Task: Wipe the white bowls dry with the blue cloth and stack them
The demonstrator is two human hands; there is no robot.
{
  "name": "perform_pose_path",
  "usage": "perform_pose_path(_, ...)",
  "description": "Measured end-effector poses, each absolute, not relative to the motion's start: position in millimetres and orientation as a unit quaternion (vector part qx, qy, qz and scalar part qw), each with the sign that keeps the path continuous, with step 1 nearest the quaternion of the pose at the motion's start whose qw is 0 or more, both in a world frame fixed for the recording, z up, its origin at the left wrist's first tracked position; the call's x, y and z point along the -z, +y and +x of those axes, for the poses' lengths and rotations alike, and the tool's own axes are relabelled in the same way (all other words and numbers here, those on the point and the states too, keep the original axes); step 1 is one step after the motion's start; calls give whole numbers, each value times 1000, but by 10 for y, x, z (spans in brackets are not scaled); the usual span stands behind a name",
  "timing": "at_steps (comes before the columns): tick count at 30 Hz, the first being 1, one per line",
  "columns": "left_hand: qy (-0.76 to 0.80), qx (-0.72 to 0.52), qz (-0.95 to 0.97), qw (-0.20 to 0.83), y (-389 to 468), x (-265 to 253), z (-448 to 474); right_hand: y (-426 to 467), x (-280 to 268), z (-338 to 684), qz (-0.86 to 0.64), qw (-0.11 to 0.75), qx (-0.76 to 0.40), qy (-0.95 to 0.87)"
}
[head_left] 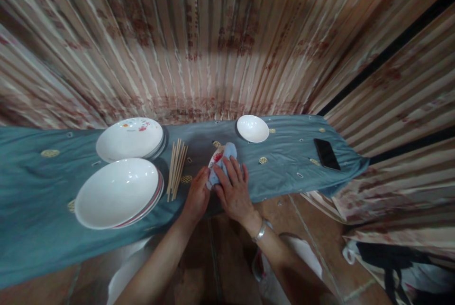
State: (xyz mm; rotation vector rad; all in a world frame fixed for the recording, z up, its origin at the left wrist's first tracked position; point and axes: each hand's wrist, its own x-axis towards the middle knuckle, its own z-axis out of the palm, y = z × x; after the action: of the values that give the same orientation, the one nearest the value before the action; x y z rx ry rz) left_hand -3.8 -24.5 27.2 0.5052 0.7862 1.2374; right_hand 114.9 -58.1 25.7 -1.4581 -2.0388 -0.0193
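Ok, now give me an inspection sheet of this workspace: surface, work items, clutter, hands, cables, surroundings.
Surface: tablecloth, patterned, creased.
Work items: dish, red-patterned, partly hidden by the blue cloth.
Clutter: far stack and near stack of dishes and chopsticks on the left; white bowl beyond the hands; phone on the right.
Left hand: grips the dish's edge.
Right hand: on the cloth; grip unclear.
Cables: nothing seen.
Surroundings: curtain behind; tiled floor below.

No lettering is legible. The flower-patterned plate (pixel 122 143), left of the chopsticks (pixel 175 167), bears a faint mark (pixel 131 130), too small to read.
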Motion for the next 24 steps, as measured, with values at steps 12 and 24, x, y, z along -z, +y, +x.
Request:
perform_pose_path(12, 359, -559, 237, 709, -265, -319, 17, -514, -323, 1259, -582, 371, -65, -721)
perform_pose_path(24, 371, -546, 270, 701, -265, -270, 18, -369, -439, 1398, -579, 397, -118, -703)
